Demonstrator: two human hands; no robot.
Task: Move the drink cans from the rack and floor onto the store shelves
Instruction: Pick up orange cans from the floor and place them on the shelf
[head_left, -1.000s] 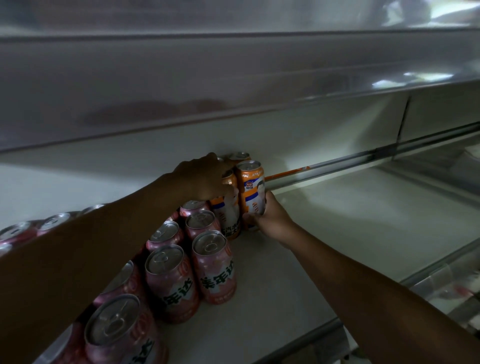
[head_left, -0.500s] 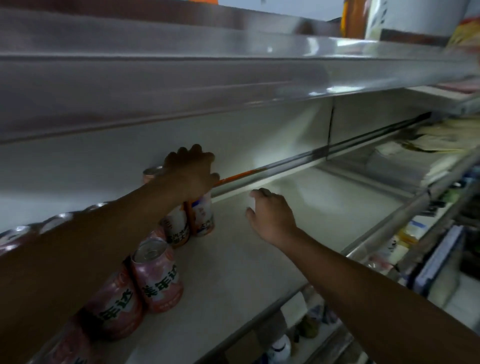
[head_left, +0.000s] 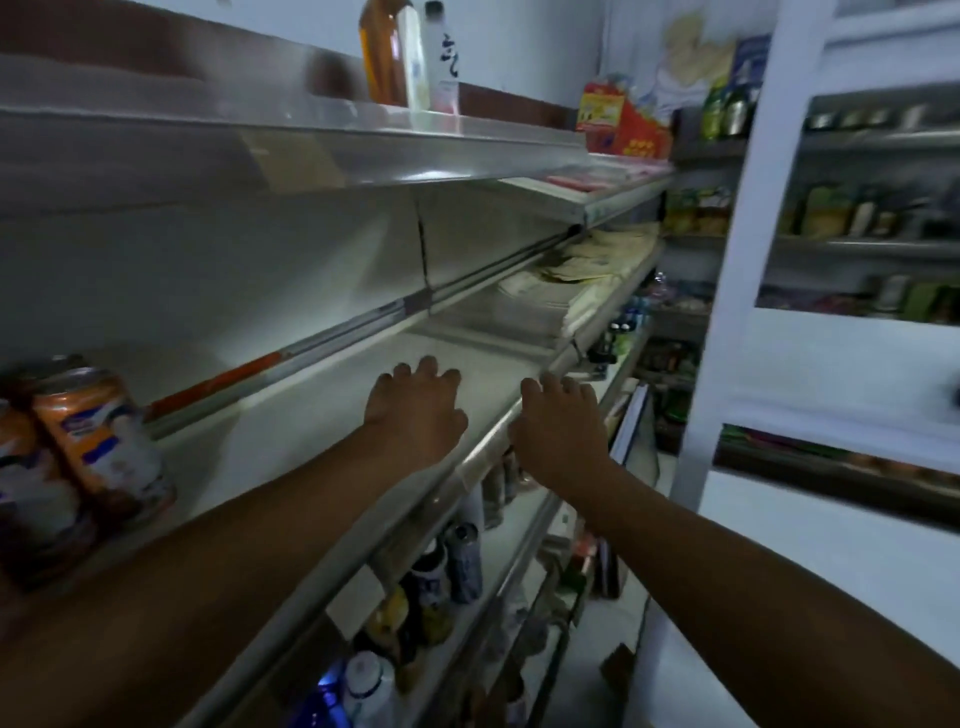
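Your fingers (head_left: 428, 366) were loose and spread on both hands, holding nothing. A second before, your left hand lay on top of the orange cans and your right steadied their side. Half a second before, the right had already let go. By this moment both were off.

Nearest you, at the left edge of the view, the orange cans (head_left: 104, 436) stood upright and close together on the shelf (head_left: 322, 410), well apart from either hand. The pink cans beside them had slipped out of view as your head turned right. Further along, your left hand (head_left: 415, 410) was over the bare middle of that shelf and your right hand (head_left: 563, 436) was at its front lip (head_left: 483, 452). Whether either one touched it I could not tell. Beyond them, flat packets (head_left: 587, 265) lay in the next bay.

I judged that pair of cans placed, with that stretch of shelf open for more. Your hands were free for the next cans, but neither the rack nor the floor stock showed here.
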